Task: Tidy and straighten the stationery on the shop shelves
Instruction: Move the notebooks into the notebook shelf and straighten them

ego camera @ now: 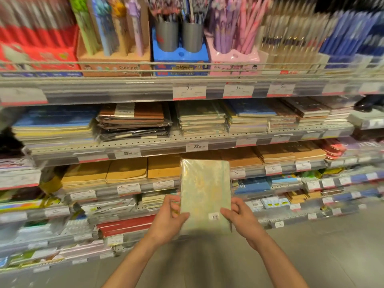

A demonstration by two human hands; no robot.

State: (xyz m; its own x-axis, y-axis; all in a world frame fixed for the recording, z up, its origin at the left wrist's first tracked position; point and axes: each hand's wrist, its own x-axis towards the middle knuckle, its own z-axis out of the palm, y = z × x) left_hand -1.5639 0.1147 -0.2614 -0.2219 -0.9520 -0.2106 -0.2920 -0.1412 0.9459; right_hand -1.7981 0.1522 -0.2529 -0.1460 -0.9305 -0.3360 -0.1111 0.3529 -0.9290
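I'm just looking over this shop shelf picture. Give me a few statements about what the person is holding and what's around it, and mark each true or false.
1. Both hands hold the pale green notebook. True: the left hand and right hand grip its lower edges.
2. The notebook lies flat on a shelf. False: it is held up in front of the shelves.
3. A barcode sticker sits near its lower right corner. True.
4. The two grey pen cups stand on the bottom shelf. False: they stand on the top shelf.
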